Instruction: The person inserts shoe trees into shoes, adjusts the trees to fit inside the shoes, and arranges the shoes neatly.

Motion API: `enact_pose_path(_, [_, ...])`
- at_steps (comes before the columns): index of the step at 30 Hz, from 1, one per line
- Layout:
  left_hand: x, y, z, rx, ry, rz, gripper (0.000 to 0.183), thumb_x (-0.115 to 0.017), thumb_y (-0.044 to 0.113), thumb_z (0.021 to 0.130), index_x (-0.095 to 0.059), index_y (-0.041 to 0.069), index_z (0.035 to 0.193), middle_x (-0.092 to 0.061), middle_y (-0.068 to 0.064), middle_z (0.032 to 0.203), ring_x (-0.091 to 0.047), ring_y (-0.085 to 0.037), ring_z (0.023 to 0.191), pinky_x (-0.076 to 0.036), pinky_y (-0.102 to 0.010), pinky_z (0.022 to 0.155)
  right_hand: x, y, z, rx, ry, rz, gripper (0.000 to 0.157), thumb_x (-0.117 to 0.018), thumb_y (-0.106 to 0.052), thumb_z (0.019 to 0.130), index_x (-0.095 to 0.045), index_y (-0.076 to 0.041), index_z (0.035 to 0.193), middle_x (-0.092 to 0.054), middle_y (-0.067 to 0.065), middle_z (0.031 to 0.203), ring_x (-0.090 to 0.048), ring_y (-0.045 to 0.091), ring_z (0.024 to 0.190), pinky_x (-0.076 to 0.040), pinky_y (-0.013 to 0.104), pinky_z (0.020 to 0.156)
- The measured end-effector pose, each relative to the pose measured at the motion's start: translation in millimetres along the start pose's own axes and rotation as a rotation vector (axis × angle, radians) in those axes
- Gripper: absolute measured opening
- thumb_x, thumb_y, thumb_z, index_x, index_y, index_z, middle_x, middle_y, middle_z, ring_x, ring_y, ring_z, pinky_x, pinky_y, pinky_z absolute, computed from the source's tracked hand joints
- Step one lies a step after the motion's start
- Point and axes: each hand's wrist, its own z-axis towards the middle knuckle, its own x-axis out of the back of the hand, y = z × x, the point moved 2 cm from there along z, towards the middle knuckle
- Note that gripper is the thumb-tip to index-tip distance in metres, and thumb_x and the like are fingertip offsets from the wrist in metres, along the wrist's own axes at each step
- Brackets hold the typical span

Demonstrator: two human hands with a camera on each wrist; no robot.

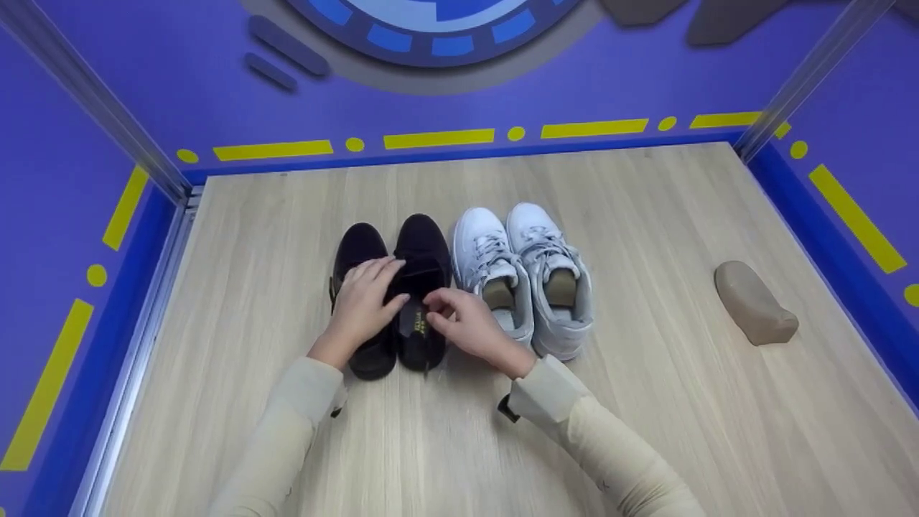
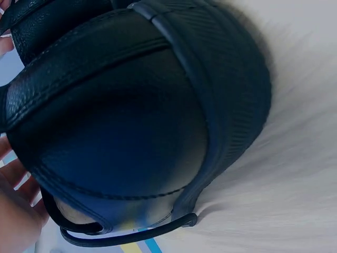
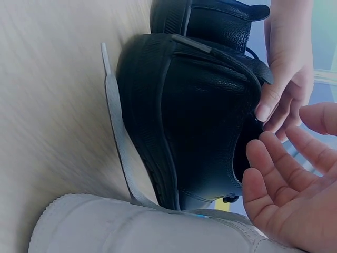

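A pair of black leather shoes stands side by side: the left black shoe (image 1: 359,244) and the right black shoe (image 1: 422,233), with yellow lettering on its insole. My left hand (image 1: 362,298) reaches over the left shoe, its fingertips at the opening of the right one and thumb spread apart from them. My right hand (image 1: 470,319) is at the other side of that opening, its fingers loosely bent, with nothing in them in the right wrist view. A dark lace (image 3: 231,60) trails over the side of a black shoe. In the left wrist view a black heel (image 2: 121,121) fills the middle.
White sneakers (image 1: 479,222) stand close on the right with brown inserts (image 1: 560,287) inside; a grey lace (image 3: 115,105) hangs from one. A brown foot-shaped form (image 1: 754,305) lies at the far right of the wooden table (image 1: 646,416). Blue panels (image 1: 179,108) enclose the table.
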Motion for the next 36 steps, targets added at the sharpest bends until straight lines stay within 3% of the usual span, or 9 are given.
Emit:
enact_pose_path(12, [-3.8, 3.1, 5.3, -0.046, 0.036, 0.024, 0.046, -0.065, 0.024, 0.078, -0.053, 0.009, 0.120, -0.056, -0.010, 0.120, -0.051, -0.027, 0.108, -0.035, -0.043, 0.094, 3.9, -3, -2, -0.010, 0.021, 0.005, 0.019, -0.058, -0.009, 0.080, -0.061, -0.003, 0.098, -0.064, 0.007, 0.088, -0.059, 0.014, 0.075, -0.046, 0.022, 0.069])
enact_pose_path(22, [-9.9, 1.1, 7.9, -0.060, 0.126, 0.034, 0.036, -0.064, 0.021, 0.079, -0.058, 0.008, 0.113, -0.060, -0.009, 0.113, -0.057, -0.027, 0.099, -0.039, -0.040, 0.089, 10.1, -7, -4, -0.030, 0.025, 0.010, 0.020, -0.057, -0.010, 0.081, -0.061, -0.003, 0.100, -0.062, 0.006, 0.089, -0.058, 0.014, 0.076, -0.046, 0.021, 0.065])
enact_pose_path(29, [-13.8, 0.3, 8.1, -0.059, 0.183, 0.034, 0.031, -0.063, 0.020, 0.080, -0.061, 0.008, 0.108, -0.062, -0.009, 0.109, -0.060, -0.026, 0.094, -0.040, -0.039, 0.087, 20.5, -11, -5, 0.027, 0.030, -0.015, 0.020, -0.057, -0.008, 0.082, -0.060, -0.001, 0.100, -0.063, 0.012, 0.090, -0.060, 0.016, 0.074, -0.047, 0.021, 0.063])
enact_pose_path(36, [-16.0, 1.1, 9.6, -0.022, 0.179, 0.043, 0.027, -0.062, 0.020, 0.081, -0.062, 0.010, 0.106, -0.062, -0.008, 0.109, -0.060, -0.026, 0.093, -0.040, -0.039, 0.087, 30.0, -9, -6, 0.072, 0.064, -0.045, 0.019, -0.058, -0.010, 0.081, -0.061, -0.001, 0.098, -0.064, 0.008, 0.087, -0.057, 0.012, 0.065, -0.045, 0.020, 0.060])
